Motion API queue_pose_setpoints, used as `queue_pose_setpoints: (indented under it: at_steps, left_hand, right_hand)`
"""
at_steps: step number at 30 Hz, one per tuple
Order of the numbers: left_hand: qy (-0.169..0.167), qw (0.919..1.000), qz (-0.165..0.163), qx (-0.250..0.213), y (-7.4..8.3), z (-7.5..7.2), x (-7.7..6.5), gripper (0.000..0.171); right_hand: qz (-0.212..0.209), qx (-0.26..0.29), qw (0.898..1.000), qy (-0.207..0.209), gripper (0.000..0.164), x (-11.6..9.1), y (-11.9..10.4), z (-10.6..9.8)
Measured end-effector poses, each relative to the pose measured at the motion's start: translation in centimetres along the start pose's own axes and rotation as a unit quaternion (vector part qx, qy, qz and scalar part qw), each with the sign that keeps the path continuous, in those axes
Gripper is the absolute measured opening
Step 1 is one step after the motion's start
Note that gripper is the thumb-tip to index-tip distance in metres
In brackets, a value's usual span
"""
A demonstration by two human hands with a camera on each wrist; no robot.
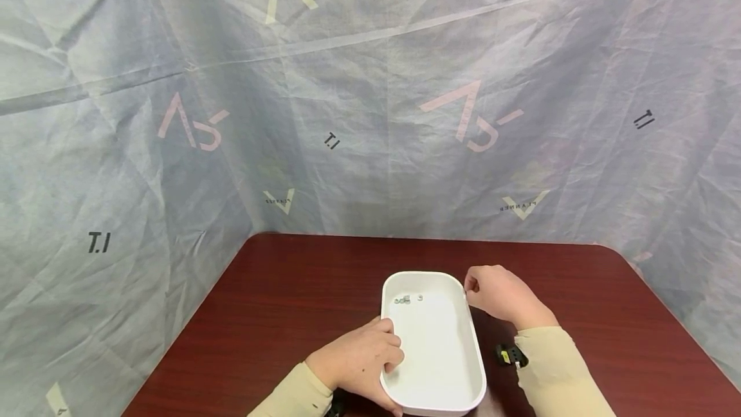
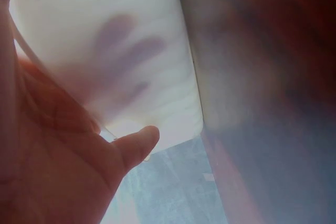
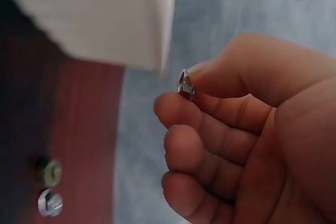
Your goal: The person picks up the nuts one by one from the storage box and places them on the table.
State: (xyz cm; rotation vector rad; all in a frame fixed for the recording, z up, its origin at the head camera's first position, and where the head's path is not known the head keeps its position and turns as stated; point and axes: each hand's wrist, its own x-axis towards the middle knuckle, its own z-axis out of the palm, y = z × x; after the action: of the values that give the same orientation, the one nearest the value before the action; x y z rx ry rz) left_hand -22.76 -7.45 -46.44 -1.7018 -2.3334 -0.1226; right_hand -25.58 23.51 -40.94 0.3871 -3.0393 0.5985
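A white tray (image 1: 437, 340) with rounded corners stands lengthwise on the table, several small metal nuts (image 1: 402, 300) lying at its far end. My left hand (image 1: 365, 354) grips the tray's near left rim, fingers over the wall and inside. In the left wrist view, the thumb (image 2: 140, 145) lies on the outside and the finger shapes show through the wall. Just beside the tray's far right corner is my right hand (image 1: 500, 293). Its thumb and index finger pinch a single metal nut (image 3: 185, 84), and the other fingers are curled in.
Two more nuts (image 3: 51, 187) rest on the table outside the tray in the right wrist view. The dark red table (image 1: 312, 275) extends around the tray. A grey printed sheet (image 1: 370, 166) hangs behind and at both sides.
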Motion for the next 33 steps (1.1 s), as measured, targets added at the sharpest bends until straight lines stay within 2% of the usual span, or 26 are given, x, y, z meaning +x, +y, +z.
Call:
queue_pose_setpoints:
  at_steps: [7, 14, 21, 33]
  left_hand:
    - [0.0, 1.0, 0.002, -0.004, 0.1, 0.0, 0.0, 0.069]
    - [-0.001, 1.0, -0.002, -0.004, 0.2, -0.1, 0.0, 0.068]
    - [0.0, 1.0, -0.001, 0.0, 0.2, -0.2, 0.1, 0.069]
    - [-0.005, 1.0, -0.007, -0.001, 0.0, 0.1, 0.0, 0.069]
  right_hand:
    - [0.024, 0.005, 1.0, -0.003, 0.01, -0.3, 2.8, 1.7]
    - [0.04, -0.004, 0.999, -0.018, 0.007, 0.0, 4.2, 3.3]
    - [0.046, -0.024, 0.998, -0.019, 0.005, 0.4, 4.8, 4.4]
    - [0.055, -0.02, 0.998, -0.02, 0.01, 0.4, 4.8, 4.5]
